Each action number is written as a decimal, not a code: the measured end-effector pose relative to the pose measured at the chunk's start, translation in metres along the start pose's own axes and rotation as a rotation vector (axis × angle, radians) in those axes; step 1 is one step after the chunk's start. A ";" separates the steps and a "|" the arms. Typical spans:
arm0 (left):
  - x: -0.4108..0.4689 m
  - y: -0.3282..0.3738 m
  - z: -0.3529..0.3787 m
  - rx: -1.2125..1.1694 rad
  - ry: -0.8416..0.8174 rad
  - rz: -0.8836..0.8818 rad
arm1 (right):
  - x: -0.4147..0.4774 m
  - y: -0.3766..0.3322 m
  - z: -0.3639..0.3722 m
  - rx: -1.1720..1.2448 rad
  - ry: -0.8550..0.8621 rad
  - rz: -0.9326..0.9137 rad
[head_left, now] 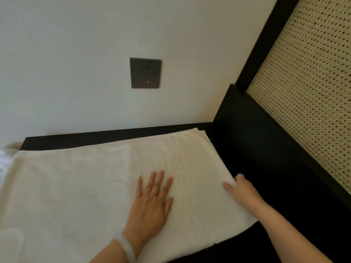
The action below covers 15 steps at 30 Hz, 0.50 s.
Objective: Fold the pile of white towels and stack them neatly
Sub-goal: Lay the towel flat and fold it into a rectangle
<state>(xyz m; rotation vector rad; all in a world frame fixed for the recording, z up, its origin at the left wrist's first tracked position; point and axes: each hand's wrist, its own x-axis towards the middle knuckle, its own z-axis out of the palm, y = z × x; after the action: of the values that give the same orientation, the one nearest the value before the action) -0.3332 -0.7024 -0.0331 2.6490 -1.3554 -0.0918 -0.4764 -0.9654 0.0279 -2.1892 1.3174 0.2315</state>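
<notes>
A large white towel (72,183) lies spread flat over a dark surface (266,196), with a second layer showing at its far right corner. My left hand (152,196) presses flat on the towel's right half, fingers straight and spread. My right hand (241,188) is at the towel's right edge, thumb on top and fingers curled under the edge, gripping it.
A white wall with a dark power socket (145,73) rises right behind the surface. A dark-framed woven cane panel (307,92) stands at the right. More white cloth (5,156) bunches at the far left.
</notes>
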 end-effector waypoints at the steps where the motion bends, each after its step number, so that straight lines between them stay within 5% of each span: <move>1: 0.000 0.001 -0.002 -0.012 -0.015 -0.007 | 0.001 0.002 -0.005 0.048 -0.032 0.033; 6: -0.001 0.003 -0.008 -0.044 -0.015 -0.001 | -0.002 0.005 -0.038 0.451 -0.267 0.074; 10: -0.003 -0.002 -0.009 -0.118 -0.029 0.014 | -0.010 -0.020 -0.055 0.345 -0.421 -0.029; 12: -0.004 -0.004 -0.019 -0.407 0.047 -0.048 | -0.021 -0.047 -0.058 0.293 -0.445 -0.096; 15: -0.012 -0.010 -0.048 -1.122 0.118 -0.396 | -0.051 -0.099 -0.049 0.168 -0.440 -0.276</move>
<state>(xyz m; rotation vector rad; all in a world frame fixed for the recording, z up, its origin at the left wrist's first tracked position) -0.3257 -0.6812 0.0118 1.8322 -0.4463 -0.5460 -0.4242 -0.9185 0.1277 -2.0005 0.7581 0.4469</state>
